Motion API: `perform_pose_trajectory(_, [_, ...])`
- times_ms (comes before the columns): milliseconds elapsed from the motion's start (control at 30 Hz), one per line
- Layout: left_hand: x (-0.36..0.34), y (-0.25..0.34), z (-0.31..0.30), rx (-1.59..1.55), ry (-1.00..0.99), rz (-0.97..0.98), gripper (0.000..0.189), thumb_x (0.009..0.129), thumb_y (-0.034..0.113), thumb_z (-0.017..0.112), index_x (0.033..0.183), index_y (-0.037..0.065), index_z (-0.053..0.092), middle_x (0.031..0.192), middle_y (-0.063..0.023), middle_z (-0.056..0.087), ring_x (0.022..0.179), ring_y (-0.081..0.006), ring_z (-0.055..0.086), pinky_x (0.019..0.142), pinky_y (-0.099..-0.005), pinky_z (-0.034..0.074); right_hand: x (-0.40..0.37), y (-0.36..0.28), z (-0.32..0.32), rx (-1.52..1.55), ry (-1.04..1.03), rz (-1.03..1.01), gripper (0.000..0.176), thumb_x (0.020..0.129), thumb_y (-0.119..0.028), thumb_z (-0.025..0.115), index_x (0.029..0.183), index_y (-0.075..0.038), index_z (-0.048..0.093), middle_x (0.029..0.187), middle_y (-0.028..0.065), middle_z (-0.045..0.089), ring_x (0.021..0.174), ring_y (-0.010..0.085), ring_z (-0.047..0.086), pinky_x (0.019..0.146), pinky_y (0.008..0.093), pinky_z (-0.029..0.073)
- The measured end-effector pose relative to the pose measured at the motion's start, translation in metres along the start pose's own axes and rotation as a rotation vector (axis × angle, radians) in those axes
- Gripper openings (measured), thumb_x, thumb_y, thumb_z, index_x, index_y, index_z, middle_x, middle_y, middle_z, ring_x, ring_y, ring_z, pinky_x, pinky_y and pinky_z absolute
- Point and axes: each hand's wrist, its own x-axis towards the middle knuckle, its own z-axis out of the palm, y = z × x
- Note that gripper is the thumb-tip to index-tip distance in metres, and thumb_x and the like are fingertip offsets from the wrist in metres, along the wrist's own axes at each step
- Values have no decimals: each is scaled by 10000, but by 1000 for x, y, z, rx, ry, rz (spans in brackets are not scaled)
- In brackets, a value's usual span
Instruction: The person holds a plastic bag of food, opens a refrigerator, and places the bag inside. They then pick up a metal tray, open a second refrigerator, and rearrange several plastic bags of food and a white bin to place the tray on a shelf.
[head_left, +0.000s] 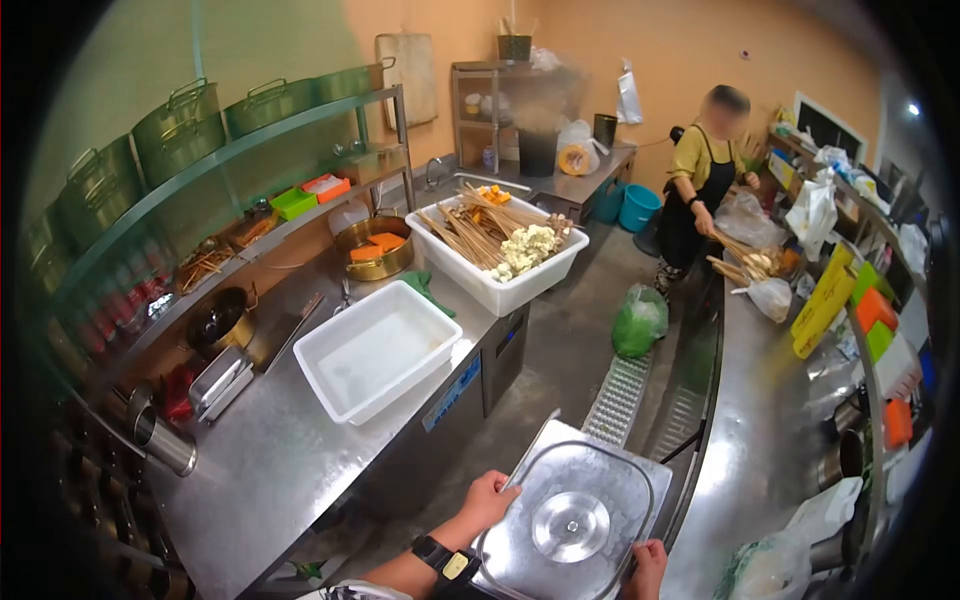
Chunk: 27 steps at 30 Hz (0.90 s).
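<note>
A square metal container with a metal lid (571,524) is held out over the aisle between the two counters. My left hand (488,502) grips its left edge, thumb on top and fingers curled beneath. On the right side, my right hand (649,570) is closed on the opposite edge, near the bottom of the view. The lid has a round centre with a small knob. To the upper left of the lid, a white plastic tub (378,350) with nothing visible in it sits on the left steel counter (300,470).
A white tub (500,296) of skewers and cauliflower stands behind. A person (706,165) in a black apron handles skewers at the right counter (750,400). On the floor lie a green bag (640,322) and a drain grate (617,400). Pots (180,130) line the left shelf.
</note>
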Motion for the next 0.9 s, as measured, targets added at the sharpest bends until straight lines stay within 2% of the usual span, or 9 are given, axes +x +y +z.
perform_pose_trajectory(33, [4, 8, 11, -8, 18, 3, 258, 718, 200, 701, 813, 5, 562, 665, -42, 571, 599, -101, 497, 557, -268, 428, 26, 7, -12, -6, -15, 17, 122, 818, -120, 487, 893, -42, 544, 783, 45, 525, 683, 141, 472, 593, 279, 392])
perform_pose_trajectory(67, [8, 16, 20, -38, 37, 29, 255, 714, 196, 706, 809, 9, 560, 666, -36, 570, 599, -97, 494, 558, -265, 428, 54, 19, -19, 108, -12, -48, 40, 796, -101, 522, 800, -67, 503, 699, -3, 477, 617, 97, 424, 547, 241, 344])
perform_pose_trajectory(100, [13, 23, 28, -47, 17, 4, 261, 716, 197, 703, 819, 5, 560, 674, -35, 577, 601, -92, 493, 561, -260, 429, 68, 29, -27, 226, 5, -108, 118, 774, -82, 558, 706, -92, 462, 615, -50, 430, 551, 53, 376, 500, 203, 297])
perform_pose_trajectory(233, [35, 40, 65, -181, 33, 26, 201, 732, 107, 677, 853, -6, 564, 703, -46, 594, 608, -88, 533, 551, -238, 448, 81, -32, -39, 249, -10, -73, 88, 778, -67, 554, 742, -86, 476, 658, -32, 479, 586, 57, 427, 534, 205, 344])
perform_pose_trajectory(267, [42, 44, 71, -165, 25, 32, 174, 736, 68, 664, 853, -10, 562, 713, -49, 597, 608, -88, 544, 544, -235, 454, 84, -31, -44, 273, 56, -72, 88, 778, -67, 554, 742, -86, 476, 658, -32, 479, 586, 57, 427, 534, 205, 344])
perform_pose_trajectory(433, [69, 71, 95, -183, -116, 34, 157, 747, 41, 649, 854, -21, 553, 731, -33, 586, 627, -75, 529, 582, -207, 439, 113, -30, -58, 361, 46, -85, 87, 798, -56, 569, 769, -75, 489, 690, -31, 500, 623, 52, 458, 564, 197, 369])
perform_pose_trajectory(567, [95, 85, 117, -210, -224, 27, 152, 747, 31, 650, 852, -17, 551, 722, -17, 573, 619, -63, 511, 571, -199, 427, 105, -43, -60, 343, 173, -99, 143, 788, -55, 595, 743, -80, 462, 661, -57, 431, 605, 36, 397, 548, 188, 326])
perform_pose_trajectory(767, [135, 102, 155, -181, -489, -18, 126, 756, -9, 624, 855, -9, 546, 730, -8, 555, 620, -62, 502, 570, -193, 419, 89, -39, -53, 433, 427, -33, 139, 791, -72, 600, 747, -73, 468, 647, -50, 429, 588, 40, 386, 537, 188, 317])
perform_pose_trajectory(900, [156, 102, 177, -183, -624, 44, 136, 749, 16, 635, 855, -11, 553, 727, -10, 559, 622, -62, 501, 574, -197, 419, 78, -38, -45, 406, 543, -12, 134, 793, -64, 593, 743, -67, 468, 652, -35, 460, 587, 46, 406, 535, 192, 327])
